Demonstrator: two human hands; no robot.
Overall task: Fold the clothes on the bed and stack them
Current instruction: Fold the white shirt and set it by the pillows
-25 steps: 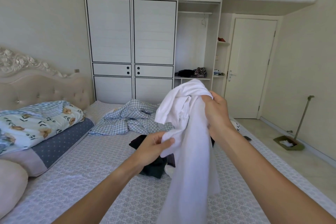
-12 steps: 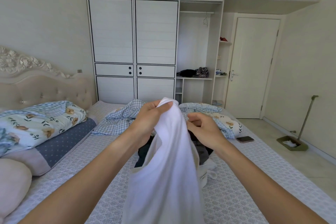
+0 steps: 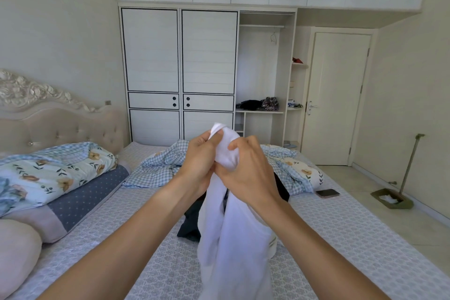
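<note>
Both hands, left (image 3: 198, 165) and right (image 3: 246, 175), grip the bunched white cotton garment (image 3: 233, 234) above the patterned grey bed (image 3: 341, 238); it hides most of the dark clothes pile (image 3: 192, 224), black phone (image 3: 327, 193) nearby.

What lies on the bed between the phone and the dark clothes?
In the head view, the checked and flowered quilt lies between the phone and the dark clothes.

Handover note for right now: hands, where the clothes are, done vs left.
Left hand: grips the top of the white shirt.
Right hand: grips the same bunched top, beside the left.
The shirt hangs unfolded above the bed. Dark clothes lie in a heap on the bed behind it.
Done: nothing folded or stacked in view.
Left: spread and fold the shirt, fold the dark clothes, stack all.
</note>
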